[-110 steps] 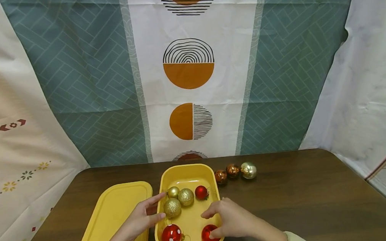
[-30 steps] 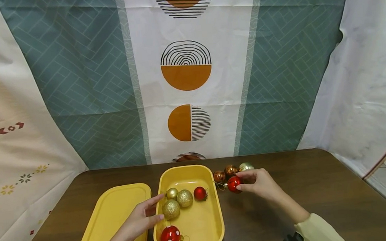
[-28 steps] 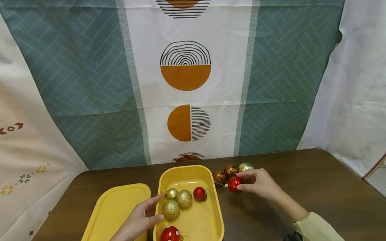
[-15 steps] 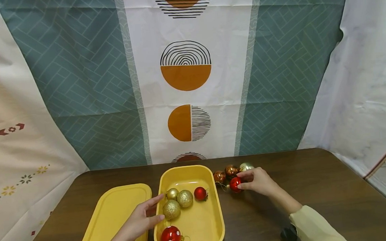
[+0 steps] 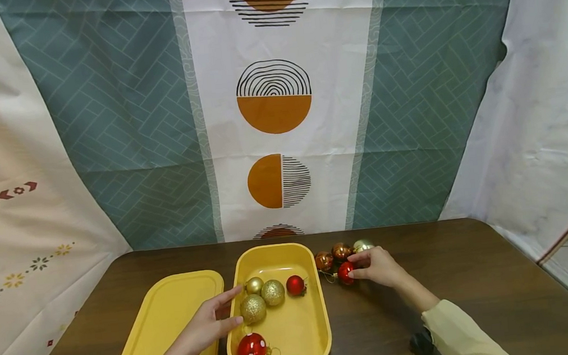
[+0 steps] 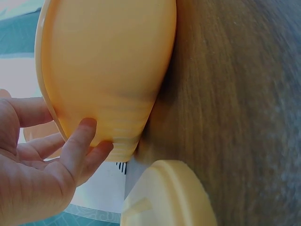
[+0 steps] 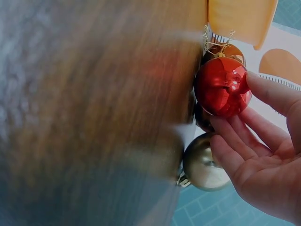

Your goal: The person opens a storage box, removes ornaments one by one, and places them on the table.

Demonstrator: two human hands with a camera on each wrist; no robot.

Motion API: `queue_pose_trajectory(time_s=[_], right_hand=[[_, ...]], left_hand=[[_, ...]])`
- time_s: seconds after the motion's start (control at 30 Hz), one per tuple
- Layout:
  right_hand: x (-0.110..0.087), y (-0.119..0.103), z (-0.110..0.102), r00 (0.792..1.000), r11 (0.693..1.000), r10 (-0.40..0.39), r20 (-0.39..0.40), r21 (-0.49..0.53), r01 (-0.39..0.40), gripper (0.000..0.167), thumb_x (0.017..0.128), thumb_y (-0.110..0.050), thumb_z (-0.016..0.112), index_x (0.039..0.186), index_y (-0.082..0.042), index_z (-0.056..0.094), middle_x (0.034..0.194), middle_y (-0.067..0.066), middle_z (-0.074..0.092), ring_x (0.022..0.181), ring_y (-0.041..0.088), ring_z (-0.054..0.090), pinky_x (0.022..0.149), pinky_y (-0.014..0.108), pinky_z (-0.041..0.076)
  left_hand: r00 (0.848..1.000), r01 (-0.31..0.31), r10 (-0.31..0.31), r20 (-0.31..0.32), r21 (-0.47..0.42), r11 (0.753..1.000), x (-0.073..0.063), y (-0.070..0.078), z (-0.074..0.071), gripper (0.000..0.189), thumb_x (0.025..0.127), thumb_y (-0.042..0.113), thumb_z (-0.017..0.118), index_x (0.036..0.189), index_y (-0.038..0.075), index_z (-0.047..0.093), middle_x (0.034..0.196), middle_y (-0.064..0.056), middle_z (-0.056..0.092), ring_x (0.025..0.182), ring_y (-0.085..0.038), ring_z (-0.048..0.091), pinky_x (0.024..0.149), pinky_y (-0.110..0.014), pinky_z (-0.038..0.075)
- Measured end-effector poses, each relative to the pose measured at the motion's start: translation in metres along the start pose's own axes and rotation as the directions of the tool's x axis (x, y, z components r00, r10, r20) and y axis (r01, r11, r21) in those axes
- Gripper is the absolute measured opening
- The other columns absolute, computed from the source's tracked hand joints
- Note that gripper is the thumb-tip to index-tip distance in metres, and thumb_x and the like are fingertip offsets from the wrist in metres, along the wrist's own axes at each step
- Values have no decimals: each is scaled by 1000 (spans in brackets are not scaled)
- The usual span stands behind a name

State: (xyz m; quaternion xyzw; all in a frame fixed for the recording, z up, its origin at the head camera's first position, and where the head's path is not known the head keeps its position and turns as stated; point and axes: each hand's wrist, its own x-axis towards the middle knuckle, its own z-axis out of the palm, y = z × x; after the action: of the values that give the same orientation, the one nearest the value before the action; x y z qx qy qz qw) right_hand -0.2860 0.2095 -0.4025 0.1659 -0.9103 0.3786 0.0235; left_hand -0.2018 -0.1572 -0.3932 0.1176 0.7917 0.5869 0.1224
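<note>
My right hand point(image 5: 377, 265) pinches a shiny red Christmas bauble point(image 5: 345, 273) between thumb and fingers, at the table just right of the yellow box point(image 5: 325, 320). The bauble's gold hanging loop points toward the box. Close behind it sit two copper baubles point(image 5: 342, 251) and a pale gold bauble point(image 7: 207, 162), partly hidden by the hand. My left hand point(image 5: 206, 323) grips the box's left wall, some fingers over the rim and others against the outside. Inside the box lie a red bauble with white dots point(image 5: 252, 350), a small red bauble point(image 5: 295, 285) and several gold ones point(image 5: 253, 309).
A yellow lid point(image 5: 166, 312) lies flat on the dark wooden table point(image 5: 477, 296), left of the box and partly under the left forearm. A patterned cloth point(image 5: 278, 116) hangs behind the table's back edge. A dark object point(image 5: 422, 346) sits by the right sleeve.
Since the oldest frame, my right hand has taken the shiny red bauble out of the box and carried it right, beside the copper baubles. In the last second it barely shifts. The left hand stays put.
</note>
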Motion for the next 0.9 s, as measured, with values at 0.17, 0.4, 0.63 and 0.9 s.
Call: queue_pose_trajectory(time_s=[0.17,0.4,0.63,0.9], right_hand=[[0,0,0,1000,1000,9,5,-3,-9,36,70,-12,77,99,7,67,92,18,68,81,22,64,67,30,51],[0,0,1,1000,1000,18,3,1,-18,36,70,-11,77,100,7,67,92,18,68,80,22,65,68,32,51],[1,2,3,1000,1000,28,-14,-9,-28,35,70,-12,77,100,6,67,94,18,68,81,23,64,68,30,51],[-3,2,-1,999,999,35,-34,17,-35,39,71,-12,76,104,5,66,99,20,66,90,29,64,79,40,49]], left_hand=[[1000,5,-5,-2,-5,1000,0,-1,0,60,84,4,61,136,-8,34,139,-32,30,116,-39,45,81,-39,49],[1000,13,-13,-8,1,1000,0,-2,0,59,84,4,60,136,-7,35,138,-32,30,116,-40,45,82,-40,49],[1000,2,-2,-3,-2,1000,1,-3,-1,60,83,4,61,136,-8,34,139,-32,29,118,-42,42,84,-41,48],[1000,0,0,6,-8,1000,1,-3,-1,61,84,6,61,136,-8,33,139,-32,30,117,-41,43,84,-40,48]])
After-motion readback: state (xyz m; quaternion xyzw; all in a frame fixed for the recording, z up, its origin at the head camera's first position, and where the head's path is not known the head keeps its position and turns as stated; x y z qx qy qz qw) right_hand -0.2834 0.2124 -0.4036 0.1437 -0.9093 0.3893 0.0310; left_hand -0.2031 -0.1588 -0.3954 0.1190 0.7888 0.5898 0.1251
